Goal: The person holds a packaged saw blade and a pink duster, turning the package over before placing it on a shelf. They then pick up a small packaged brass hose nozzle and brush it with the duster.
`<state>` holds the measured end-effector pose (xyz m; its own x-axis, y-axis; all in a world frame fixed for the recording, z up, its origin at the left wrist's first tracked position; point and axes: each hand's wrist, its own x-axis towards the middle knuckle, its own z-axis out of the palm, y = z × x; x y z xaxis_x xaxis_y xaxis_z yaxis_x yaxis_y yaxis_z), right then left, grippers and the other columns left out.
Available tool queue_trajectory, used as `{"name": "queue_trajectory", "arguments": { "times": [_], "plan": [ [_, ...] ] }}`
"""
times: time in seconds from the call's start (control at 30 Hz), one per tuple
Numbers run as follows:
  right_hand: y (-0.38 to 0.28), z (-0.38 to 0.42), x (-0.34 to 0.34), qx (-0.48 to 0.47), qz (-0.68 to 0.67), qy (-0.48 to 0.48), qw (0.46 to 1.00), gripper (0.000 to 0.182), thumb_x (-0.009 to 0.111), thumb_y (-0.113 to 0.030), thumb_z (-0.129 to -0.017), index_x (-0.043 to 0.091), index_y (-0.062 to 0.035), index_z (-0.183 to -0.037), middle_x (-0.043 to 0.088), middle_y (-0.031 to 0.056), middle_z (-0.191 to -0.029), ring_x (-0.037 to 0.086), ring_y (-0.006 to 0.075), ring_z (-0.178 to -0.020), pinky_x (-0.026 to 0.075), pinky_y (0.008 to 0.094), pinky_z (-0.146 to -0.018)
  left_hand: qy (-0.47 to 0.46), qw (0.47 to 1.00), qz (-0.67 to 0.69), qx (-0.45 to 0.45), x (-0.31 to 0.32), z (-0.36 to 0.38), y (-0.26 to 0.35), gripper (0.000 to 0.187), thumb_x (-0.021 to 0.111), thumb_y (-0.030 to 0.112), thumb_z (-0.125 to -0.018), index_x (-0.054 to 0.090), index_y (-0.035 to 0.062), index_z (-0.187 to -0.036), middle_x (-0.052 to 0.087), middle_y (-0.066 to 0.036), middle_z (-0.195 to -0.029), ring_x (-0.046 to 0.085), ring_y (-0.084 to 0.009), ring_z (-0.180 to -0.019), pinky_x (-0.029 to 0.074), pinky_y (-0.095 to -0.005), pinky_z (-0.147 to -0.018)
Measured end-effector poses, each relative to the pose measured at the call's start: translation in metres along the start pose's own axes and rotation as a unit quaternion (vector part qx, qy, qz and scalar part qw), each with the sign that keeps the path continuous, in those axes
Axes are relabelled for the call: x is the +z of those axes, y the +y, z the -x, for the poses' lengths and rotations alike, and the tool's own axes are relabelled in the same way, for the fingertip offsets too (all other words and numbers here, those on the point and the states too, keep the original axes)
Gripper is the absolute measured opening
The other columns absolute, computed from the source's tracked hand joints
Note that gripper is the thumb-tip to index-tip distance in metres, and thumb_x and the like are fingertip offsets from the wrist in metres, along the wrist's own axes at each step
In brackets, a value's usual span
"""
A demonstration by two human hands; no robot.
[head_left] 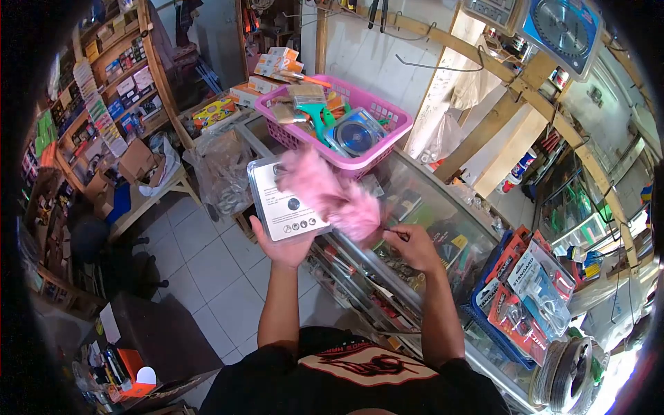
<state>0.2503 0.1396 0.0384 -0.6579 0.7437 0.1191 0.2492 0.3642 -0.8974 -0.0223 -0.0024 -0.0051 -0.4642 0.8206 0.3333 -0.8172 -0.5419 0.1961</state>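
My left hand (285, 243) grips the lower edge of a clear plastic blister pack (283, 204) with a white printed card inside, held up at a tilt. In my right hand (413, 247), closed fingers hold the dark handle of a fluffy pink duster (328, 194). The duster's head, blurred by motion, lies across the pack's right side and hides part of it. Just beyond is a pink plastic basket (360, 164) on the glass counter. Inside it are paint brushes (304, 95), a green plastic tool (319, 123) and a packaged circular blade (357, 133).
Under my right arm runs the glass display counter (415, 200). To the right, a blue basket (508, 346) holds carded goods, beside wire spools (564, 373). Orange-and-white boxes (277, 66) stand behind the pink basket. Metal hooks (443, 66) and a hanging saw-blade pack (561, 33) jut overhead.
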Motion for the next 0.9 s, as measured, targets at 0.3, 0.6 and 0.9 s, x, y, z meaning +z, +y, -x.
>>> {"name": "queue_trajectory", "arguments": {
  "times": [0.3, 0.6, 0.9],
  "plan": [
    [-0.002, -0.002, 0.008, -0.003, 0.041, -0.025, 0.999, 0.037, 0.07, -0.031, -0.102, 0.068, 0.0045, -0.093, 0.051, 0.0078, -0.069, 0.046, 0.0139, -0.068, 0.044, 0.0363, -0.065, -0.086, 0.996, 0.021, -0.01, -0.014, -0.001, 0.023, 0.098, 0.042, 0.082, -0.095, 0.024, 0.0224, -0.17, 0.028, -0.008, -0.174, 0.027, -0.0392, -0.158, 0.017, -0.0726, -0.123],
    [-0.017, 0.002, 0.012, -0.025, 0.072, -0.091, 0.993, 0.037, 0.068, -0.029, -0.104, 0.063, 0.002, -0.084, 0.049, 0.0017, -0.067, 0.043, 0.0087, -0.066, 0.038, 0.0326, -0.061, -0.078, 0.994, 0.027, 0.073, 0.001, -0.006, 0.05, 0.097, 0.048, 0.079, -0.094, 0.027, 0.0208, -0.169, 0.031, -0.008, -0.173, 0.033, -0.0393, -0.155, 0.023, -0.0704, -0.122],
    [-0.031, 0.007, 0.006, -0.037, 0.075, -0.124, 0.989, 0.034, 0.07, -0.028, -0.102, 0.067, 0.0044, -0.092, 0.056, 0.0116, -0.071, 0.048, 0.0132, -0.067, 0.043, 0.0357, -0.064, -0.078, 0.989, 0.093, 0.079, 0.017, 0.0, 0.067, 0.099, 0.051, 0.078, -0.093, 0.024, 0.0211, -0.169, 0.025, -0.014, -0.174, 0.027, -0.043, -0.157, 0.016, -0.0702, -0.126]
  ]
}}
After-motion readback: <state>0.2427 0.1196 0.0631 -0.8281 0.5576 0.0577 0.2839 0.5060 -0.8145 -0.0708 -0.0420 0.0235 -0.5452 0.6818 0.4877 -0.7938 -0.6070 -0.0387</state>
